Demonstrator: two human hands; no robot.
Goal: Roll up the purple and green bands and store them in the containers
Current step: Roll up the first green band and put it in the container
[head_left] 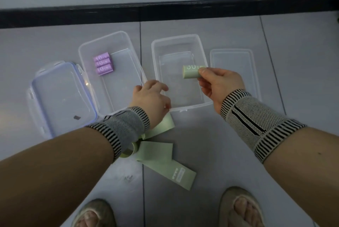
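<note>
My right hand [218, 84] pinches a rolled green band [190, 72] and holds it over the right clear container [180, 39]. In the left clear container [102, 40] three rolled purple bands [103, 63] lie side by side in its far left part. My left hand [151, 98] hovers between the two containers near their front rims, fingers loosely curled and holding nothing. Several flat green bands [161, 155] lie on the floor below my left wrist, partly hidden by it.
A blue-edged lid [60, 94] lies left of the left container, and a plain clear lid [234, 69] lies right of the right one. A black skirting strip [165, 12] runs along the wall behind. My sandalled feet [242, 208] are at the bottom.
</note>
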